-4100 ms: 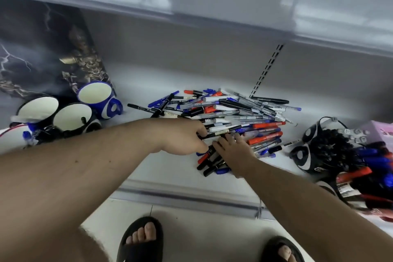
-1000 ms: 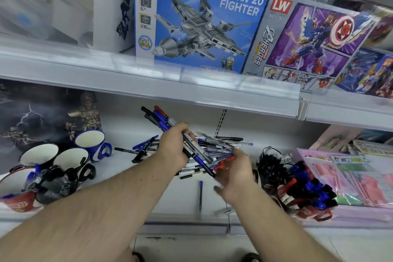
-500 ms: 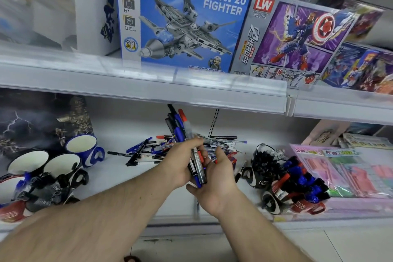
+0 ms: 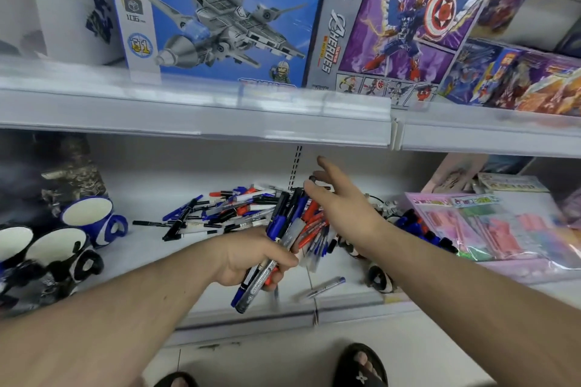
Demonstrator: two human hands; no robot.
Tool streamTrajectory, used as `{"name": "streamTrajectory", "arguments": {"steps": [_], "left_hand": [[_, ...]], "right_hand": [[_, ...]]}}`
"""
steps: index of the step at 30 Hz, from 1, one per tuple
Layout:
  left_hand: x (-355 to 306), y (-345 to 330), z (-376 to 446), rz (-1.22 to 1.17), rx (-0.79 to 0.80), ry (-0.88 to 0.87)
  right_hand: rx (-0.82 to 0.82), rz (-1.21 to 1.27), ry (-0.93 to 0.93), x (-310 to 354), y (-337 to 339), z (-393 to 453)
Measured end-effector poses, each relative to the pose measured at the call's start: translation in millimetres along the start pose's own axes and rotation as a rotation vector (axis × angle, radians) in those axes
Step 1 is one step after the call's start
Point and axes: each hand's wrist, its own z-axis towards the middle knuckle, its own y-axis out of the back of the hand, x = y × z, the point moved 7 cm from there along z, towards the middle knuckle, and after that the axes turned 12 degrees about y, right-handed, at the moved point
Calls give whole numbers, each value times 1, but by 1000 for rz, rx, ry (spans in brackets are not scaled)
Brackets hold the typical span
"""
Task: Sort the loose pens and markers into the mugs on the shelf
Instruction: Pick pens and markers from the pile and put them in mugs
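Observation:
My left hand (image 4: 251, 256) grips a thick bundle of pens and markers (image 4: 284, 231), blue, black, red and grey, held tilted above the lower shelf. My right hand (image 4: 341, 201) is just right of the bundle's upper end, fingers spread and straight, one fingertip by a black cap. A loose pile of pens (image 4: 220, 214) lies on the shelf behind. One pen (image 4: 325, 285) lies alone near the shelf's front edge. A blue mug (image 4: 91, 217) and two white-lined mugs (image 4: 53, 250) stand at the left. Mugs filled with markers (image 4: 415, 225) sit at the right, partly hidden by my right arm.
The upper shelf's edge (image 4: 201, 110) hangs low over the work area, with toy boxes (image 4: 226, 12) on it. Pink plastic packets (image 4: 490, 229) lie at the right. A dark figurine (image 4: 74, 170) stands behind the left mugs. My sandalled feet (image 4: 361, 367) are on the floor.
My right hand has left the bundle's lower side and risen to its upper end with fingers spread. The left hand still holds the bundle, now lower and more tilted.

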Motion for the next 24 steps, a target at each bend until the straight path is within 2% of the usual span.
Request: {"name": "streamTrajectory", "arguments": {"steps": [3, 6, 10, 13, 16, 21, 24], "left_hand": [[5, -7, 0, 52, 12, 30], [14, -9, 5, 97, 8, 62], [18, -12, 9, 117, 36, 108], [13, -12, 13, 128, -20, 80], [6, -12, 19, 125, -63, 33], [-15, -10, 16, 37, -98, -47], [-20, -10, 5, 12, -7, -33]], "right_hand": [[66, -20, -40, -11, -11, -7], [40, -55, -76, -29, -11, -14], [15, 83, -157, -44, -13, -21], [30, 174, -202, -51, -20, -23], [-25, 246, -247, -55, -12, -21], [-62, -27, -166, -50, -3, -21], [-55, 18, -142, -48, -15, -17]]}}
